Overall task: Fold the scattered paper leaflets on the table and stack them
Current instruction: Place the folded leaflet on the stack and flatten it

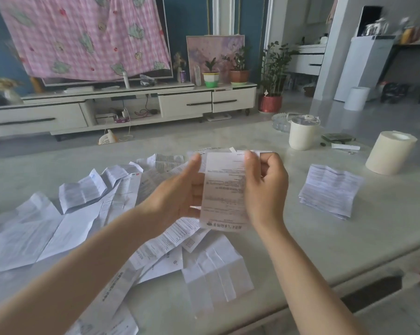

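Note:
A narrow printed leaflet (224,189) is held upright above the middle of the table, between both hands. My left hand (180,189) grips its left edge, thumb raised near the top corner. My right hand (266,187) pinches its right edge with curled fingers. Under and around my arms lies a loose spread of several creased white leaflets (83,213), reaching from the left edge to the table's near middle. A neat stack of folded leaflets (329,189) sits to the right, apart from both hands.
On the pale marble table (300,250), a cream roll (390,153) stands at the far right, a cream lidded canister (302,134) behind it, with a glass dish and small items nearby. The table's near right edge drops to the floor.

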`<state>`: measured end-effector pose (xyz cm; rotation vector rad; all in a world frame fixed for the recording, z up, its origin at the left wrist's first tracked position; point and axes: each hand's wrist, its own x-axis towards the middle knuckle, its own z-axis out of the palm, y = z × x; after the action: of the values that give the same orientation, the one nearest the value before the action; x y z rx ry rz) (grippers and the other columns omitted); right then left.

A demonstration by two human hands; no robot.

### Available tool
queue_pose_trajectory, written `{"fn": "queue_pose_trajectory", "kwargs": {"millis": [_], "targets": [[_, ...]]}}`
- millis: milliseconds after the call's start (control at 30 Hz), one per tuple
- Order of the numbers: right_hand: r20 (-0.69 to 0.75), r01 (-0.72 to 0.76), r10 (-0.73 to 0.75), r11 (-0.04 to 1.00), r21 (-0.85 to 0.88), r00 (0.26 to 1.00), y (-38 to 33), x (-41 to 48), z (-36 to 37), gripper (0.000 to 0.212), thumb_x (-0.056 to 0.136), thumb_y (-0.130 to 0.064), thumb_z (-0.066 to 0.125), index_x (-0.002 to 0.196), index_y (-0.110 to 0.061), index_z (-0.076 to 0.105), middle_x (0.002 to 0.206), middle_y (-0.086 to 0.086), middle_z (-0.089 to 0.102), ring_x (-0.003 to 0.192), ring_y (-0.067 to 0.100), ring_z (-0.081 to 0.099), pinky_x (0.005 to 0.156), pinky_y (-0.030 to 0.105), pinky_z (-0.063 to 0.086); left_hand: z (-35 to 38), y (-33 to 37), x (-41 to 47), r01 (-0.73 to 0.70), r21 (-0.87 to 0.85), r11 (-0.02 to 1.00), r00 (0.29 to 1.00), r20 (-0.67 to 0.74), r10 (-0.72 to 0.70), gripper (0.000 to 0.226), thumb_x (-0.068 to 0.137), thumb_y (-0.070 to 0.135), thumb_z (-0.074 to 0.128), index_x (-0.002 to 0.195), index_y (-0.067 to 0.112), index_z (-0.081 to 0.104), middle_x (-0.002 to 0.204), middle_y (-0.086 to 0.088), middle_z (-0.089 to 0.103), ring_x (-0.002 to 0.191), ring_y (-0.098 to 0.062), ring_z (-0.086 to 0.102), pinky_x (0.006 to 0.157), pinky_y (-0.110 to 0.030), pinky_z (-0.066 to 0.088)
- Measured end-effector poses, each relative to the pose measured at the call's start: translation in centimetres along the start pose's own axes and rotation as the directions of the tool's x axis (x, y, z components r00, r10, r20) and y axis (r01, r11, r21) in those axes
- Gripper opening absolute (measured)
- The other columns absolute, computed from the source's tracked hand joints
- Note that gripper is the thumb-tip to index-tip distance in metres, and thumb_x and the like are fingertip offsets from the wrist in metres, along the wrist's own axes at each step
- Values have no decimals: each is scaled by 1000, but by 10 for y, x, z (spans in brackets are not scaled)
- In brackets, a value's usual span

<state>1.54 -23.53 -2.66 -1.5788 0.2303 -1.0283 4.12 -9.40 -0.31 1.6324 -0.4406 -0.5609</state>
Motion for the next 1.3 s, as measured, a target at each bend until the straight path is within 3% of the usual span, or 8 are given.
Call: {"fn": "queue_pose_trajectory", "kwargs": {"millis": [167,267,367,667,833,967,1133,1300], "targets": [[161,-169,163,985,25,973,-4,-1,-5,26,92,-36,55,83,-11,56,77,0,64,69,6,59,66,18,45,6,-2,-7,-143,164,976,981,-111,162,16,90,9,57,92,20,68,86,-4,74,76,-19,71,64,-34,59],[543,-440,357,898,26,760,-4,6,-20,34,87,-37,60,99,-6,65,94,6,72,89,22,68,82,39,53,1,-4,-6,-139,92,986,973,-174,153,18,91,6,55,88,19,68,79,-2,74,71,-21,71,57,-33,58],[696,-503,332,863,48,636,-5,7,-30,14,89,-3,56,98,-10,65,91,5,71,76,15,69,58,26,54,-3,-6,-6,-125,28,992,982,-138,128,20,93,4,50,90,15,67,77,-8,73,63,-25,70,46,-26,53],[611,-396,267,914,84,745,1,-2,-31,39,80,22,45,64,-7,67,83,6,69,75,14,65,54,20,52,8,-5,-3,28,-357,934,987,-135,-82,25,96,19,42,97,4,63,88,-18,67,69,-28,69,56,-34,59],[598,-419,316,907,36,737,5,3,-35,41,92,5,38,87,-17,71,93,3,69,84,16,65,68,24,53,8,-19,2,-35,-72,997,979,-202,20,13,88,3,57,89,6,69,85,-11,70,74,-21,68,62,-27,58],[687,-497,395,866,-56,610,3,3,-41,24,94,-25,51,107,-7,61,86,6,64,71,16,63,56,25,51,12,-23,4,-90,24,996,934,-344,93,13,87,3,60,80,11,68,69,-2,69,63,-12,67,62,-25,58],[645,-411,373,906,-99,667,7,1,-39,25,81,0,67,105,-1,62,92,13,69,67,15,66,54,19,50,11,-25,5,-93,-10,996,942,-324,85,11,89,7,59,84,9,68,79,-6,68,74,-18,67,69,-31,58],[613,-415,390,903,-109,687,3,0,-38,23,83,-13,68,105,-11,63,92,1,68,74,5,62,54,12,45,16,-26,4,-97,-9,995,932,-353,87,13,91,10,57,85,12,68,86,-12,68,79,-23,66,71,-36,58]]}}
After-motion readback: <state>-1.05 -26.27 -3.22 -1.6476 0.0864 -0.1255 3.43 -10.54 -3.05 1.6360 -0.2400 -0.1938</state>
